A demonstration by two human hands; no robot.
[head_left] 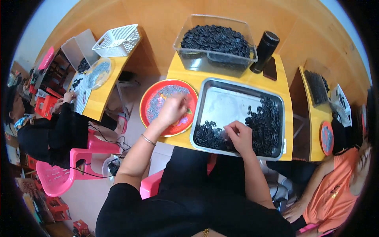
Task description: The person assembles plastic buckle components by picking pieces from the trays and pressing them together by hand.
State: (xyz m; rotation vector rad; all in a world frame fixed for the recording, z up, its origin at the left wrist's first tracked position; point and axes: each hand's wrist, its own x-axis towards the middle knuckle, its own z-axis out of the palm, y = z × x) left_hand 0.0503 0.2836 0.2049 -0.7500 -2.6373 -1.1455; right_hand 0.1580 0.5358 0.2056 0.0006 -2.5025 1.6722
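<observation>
Above a red round plate (pixel 147 124) with a flower pattern, my left hand (pixel 173 108) is closed with its fingers curled. Whatever it may hold is hidden. Small grey metal pieces (pixel 154 106) lie spread on that plate. To the right, my right hand (pixel 240 137) is over the near part of a steel tray (pixel 203 89), its thumb and fingers pressed together. I cannot make out anything between them. Small black ring-like parts lie in the tray in two groups: a smaller pile (pixel 208 136) left of my right hand and a larger pile (pixel 265 130) along the right side.
Behind the tray stands a clear plastic bin (pixel 193 63) full of similar black parts. Beside it are a black flask (pixel 267 49) and a dark phone (pixel 271 69). People work at tables on the left and right. A pink chair (pixel 59 173) stands at left, near cables.
</observation>
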